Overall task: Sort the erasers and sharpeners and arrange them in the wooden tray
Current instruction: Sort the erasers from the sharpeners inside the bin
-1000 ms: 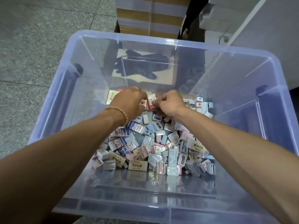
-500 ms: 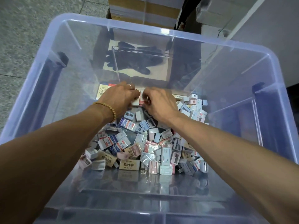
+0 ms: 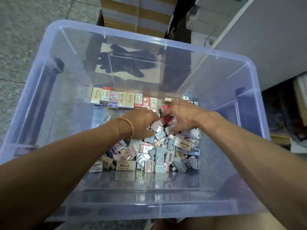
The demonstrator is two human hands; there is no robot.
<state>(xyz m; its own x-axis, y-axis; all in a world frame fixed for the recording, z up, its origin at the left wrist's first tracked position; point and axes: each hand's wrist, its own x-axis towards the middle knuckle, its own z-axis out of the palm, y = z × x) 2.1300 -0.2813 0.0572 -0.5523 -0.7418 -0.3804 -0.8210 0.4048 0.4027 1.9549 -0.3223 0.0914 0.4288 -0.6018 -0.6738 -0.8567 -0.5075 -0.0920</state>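
A loose pile of small erasers and sharpeners point(image 3: 159, 151) lies on the floor of a clear plastic bin point(image 3: 199, 211). Along the bin's far wall stands a neat row of boxed erasers point(image 3: 123, 99). Both hands are down in the far end of the pile. My left hand point(image 3: 141, 123), with a bead bracelet at the wrist, curls its fingers round a pale eraser point(image 3: 155, 125). My right hand point(image 3: 181, 116) pinches a red eraser point(image 3: 166, 119) just beside it. The fingertips of both hands are hidden among the pieces.
Black gloves point(image 3: 127, 63) lie on paper beyond the bin, seen through its far wall. Taped cardboard boxes point(image 3: 134, 14) stand behind it, a white cabinet point(image 3: 269, 39) is at the right, and tiled floor point(image 3: 25, 30) is at the left.
Both hands have drawn back from the row at the far wall to the top of the pile. The row of erasers is now uncovered.
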